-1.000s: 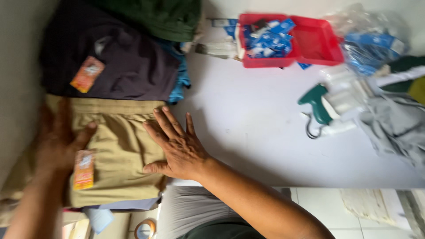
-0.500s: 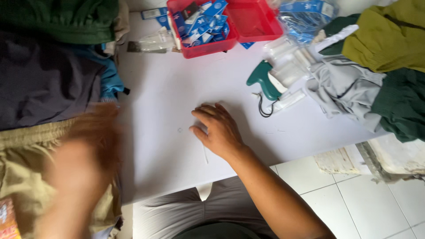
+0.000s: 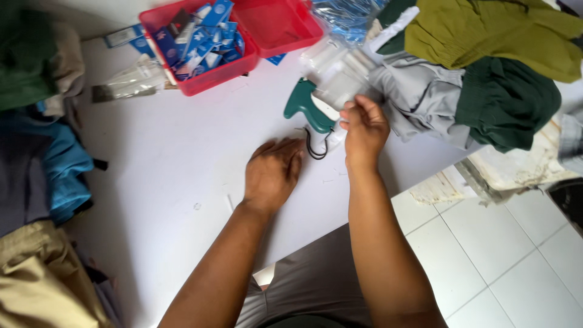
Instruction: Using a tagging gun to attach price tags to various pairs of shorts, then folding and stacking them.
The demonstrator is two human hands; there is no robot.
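Since half a second ago my view has swung right and both hands have left the folded clothes; the khaki garment (image 3: 36,279) that lay under my palms is now down in the lower left corner, and the right hand has gone up to the pile by the tagging gun. Reading from the left: a stack of dark green, blue and grey clothes (image 3: 36,140) runs along the left edge of the white tabletop (image 3: 182,158); beyond it a clear plastic bag (image 3: 130,79) lies flat just beside a red tray (image 3: 200,76) holding blue and white card tags, with a second, empty red tray (image 3: 279,24) touching it on its right; my left hand (image 3: 273,173) rests palm down on the bare tabletop, fingers spread and holding nothing, its fingertips just short of a black loop of cord; the green tagging gun (image 3: 303,106) lies on its side just beyond that hand, near my right hand but not touched by either; my right hand (image 3: 363,127) is raised with thumb and fingertips (image 3: 352,112) pinched together at the edge of a clear plastic packet (image 3: 340,76), though I cannot tell whether that grip has closed on anything; further right lie a grey garment (image 3: 419,100), a dark green one (image 3: 507,103) and an olive one (image 3: 486,36), heaped over the tabletop's edge above the tiled floor (image 3: 498,261).
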